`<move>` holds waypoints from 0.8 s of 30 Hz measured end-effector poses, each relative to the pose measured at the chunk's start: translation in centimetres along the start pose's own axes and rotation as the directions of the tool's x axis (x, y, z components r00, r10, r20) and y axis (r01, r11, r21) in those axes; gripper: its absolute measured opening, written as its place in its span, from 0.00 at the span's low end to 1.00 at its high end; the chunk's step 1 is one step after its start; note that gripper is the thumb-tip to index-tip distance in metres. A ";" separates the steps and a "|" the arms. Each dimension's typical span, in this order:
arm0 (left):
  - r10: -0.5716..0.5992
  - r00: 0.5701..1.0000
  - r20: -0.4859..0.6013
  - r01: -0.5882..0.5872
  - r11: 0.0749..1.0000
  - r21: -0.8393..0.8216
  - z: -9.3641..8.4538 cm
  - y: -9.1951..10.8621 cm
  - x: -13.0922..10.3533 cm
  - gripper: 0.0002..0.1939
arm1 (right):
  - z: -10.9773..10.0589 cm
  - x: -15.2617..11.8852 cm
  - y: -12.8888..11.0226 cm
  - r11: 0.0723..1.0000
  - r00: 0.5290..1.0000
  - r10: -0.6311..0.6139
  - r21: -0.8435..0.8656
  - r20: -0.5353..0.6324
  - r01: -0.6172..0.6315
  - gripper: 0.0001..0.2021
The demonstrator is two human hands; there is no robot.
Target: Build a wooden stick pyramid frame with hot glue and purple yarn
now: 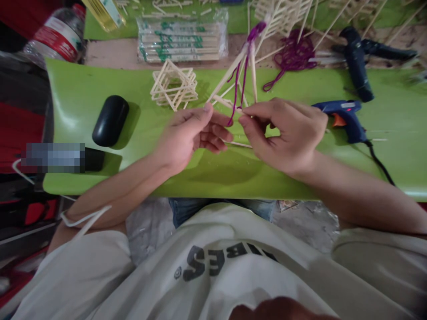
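A wooden stick frame (227,75) stands in front of me, bound at its top with purple yarn (256,32) that hangs down in strands. My right hand (285,133) pinches thumb and forefinger together at the frame's lower edge, where a strand is knotted; what lies between the fingertips is too small to name. My left hand (191,135) is beside the frame's left corner, fingers apart and slightly curled, with a strand end touching its forefinger. A loose stick (240,145) lies on the green table (140,178) between the hands.
A woven stick piece (174,85) and a black case (110,121) sit on the left. Behind are packaged sticks (182,42), a purple yarn heap (295,53) and a bottle (58,35). A blue glue gun (348,116) with a cord and a dark one (357,64) lie right.
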State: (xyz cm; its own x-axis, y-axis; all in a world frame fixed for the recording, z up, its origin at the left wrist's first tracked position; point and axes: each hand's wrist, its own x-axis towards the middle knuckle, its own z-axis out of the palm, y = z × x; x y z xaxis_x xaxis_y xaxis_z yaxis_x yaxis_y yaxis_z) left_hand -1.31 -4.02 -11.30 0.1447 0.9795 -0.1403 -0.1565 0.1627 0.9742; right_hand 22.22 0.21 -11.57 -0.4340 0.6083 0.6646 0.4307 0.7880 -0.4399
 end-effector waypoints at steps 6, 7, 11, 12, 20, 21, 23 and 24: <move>0.217 0.969 -0.117 -0.196 0.965 0.174 0.1 -0.5 0.0 0.23 | 0.3 0.3 0.1 0.991 0.990 -0.099 -0.106 -0.102 0.088 0.09; 0.237 0.964 -0.118 -0.213 0.959 0.184 0.1 -0.4 -0.1 0.23 | 0.2 0.3 0.1 0.989 0.992 -0.091 -0.121 -0.093 0.079 0.10; 0.262 0.955 -0.141 -0.235 0.954 0.185 0.1 -0.4 -0.2 0.18 | 0.2 0.3 0.3 0.988 0.987 -0.124 -0.100 -0.100 0.114 0.08; 0.253 0.957 -0.142 -0.228 0.959 0.169 0.1 -0.4 -0.2 0.17 | 0.2 0.3 0.3 0.989 0.987 -0.126 -0.090 -0.097 0.117 0.08; 0.331 0.942 -0.044 -0.313 0.921 0.230 -0.3 -0.5 -0.1 0.22 | 0.3 0.5 0.4 0.986 0.979 -0.160 -0.066 -0.127 0.152 0.04; 0.364 0.930 -0.040 -0.341 0.901 0.267 -0.3 -0.5 -0.1 0.23 | 0.3 0.5 0.4 0.986 0.980 -0.158 -0.068 -0.123 0.151 0.04; 0.441 0.896 -0.054 -0.402 0.857 0.321 -0.3 -0.7 -0.1 0.22 | 0.3 0.6 0.4 0.987 0.981 -0.149 -0.071 -0.120 0.142 0.04; 0.483 0.873 -0.064 -0.437 0.834 0.338 -0.2 -0.8 -0.1 0.20 | 0.3 0.5 0.5 0.988 0.981 -0.148 -0.072 -0.124 0.140 0.05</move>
State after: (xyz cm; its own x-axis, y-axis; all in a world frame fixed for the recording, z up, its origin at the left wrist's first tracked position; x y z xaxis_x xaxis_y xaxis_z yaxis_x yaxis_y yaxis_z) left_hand -1.43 -4.18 -12.08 -0.0115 0.9415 0.3367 0.1367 -0.3321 0.9333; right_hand 21.96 0.92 -11.59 -0.3919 0.4686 0.7918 0.4220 0.8562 -0.2979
